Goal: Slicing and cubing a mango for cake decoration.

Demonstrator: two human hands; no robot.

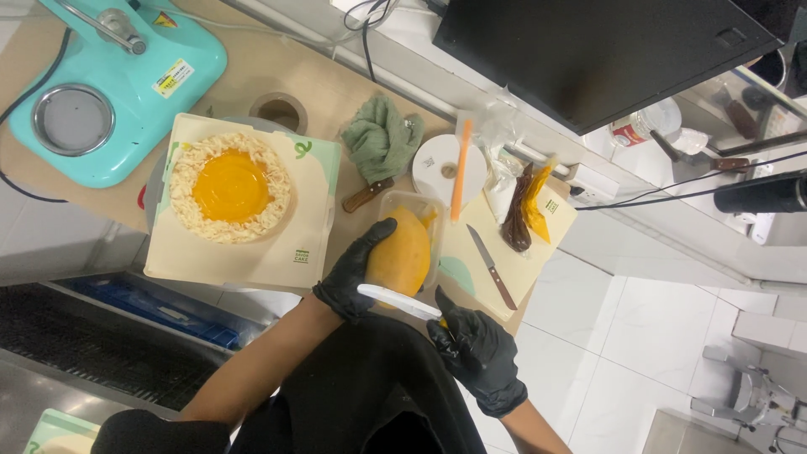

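Mango (402, 252): whole, yellow-orange, held over a clear plastic tub (408, 206) at the near edge of the worktop (252, 76), just right of the cake board (294, 244) that carries a round cake with an orange glazed centre.

Risks, as judged:
- The white-bladed knife (399, 301) lies across the lower end of the mango, its tip toward the left hand (353, 273). A slip on the smooth skin could drive the edge into the gloved palm.
- The fruit is carried in the air rather than rested on the worktop; a loosened grip could drop it into the tub or past the edge to the floor.
- Juice on the black gloves would weaken both grips.
- A second knife (492, 267), brown-handled, lies loose on the cutting sheet right of the mango, close to the working elbow.

Pose:
- Left hand: cupped under and around the mango's left side, fingers (374, 235) curled and clamped on the fruit, forearm rising from lower left.
- Right hand (475, 349): below and right of the mango, fingers closed around the knife handle, blade pointing left, wrist bent inward.
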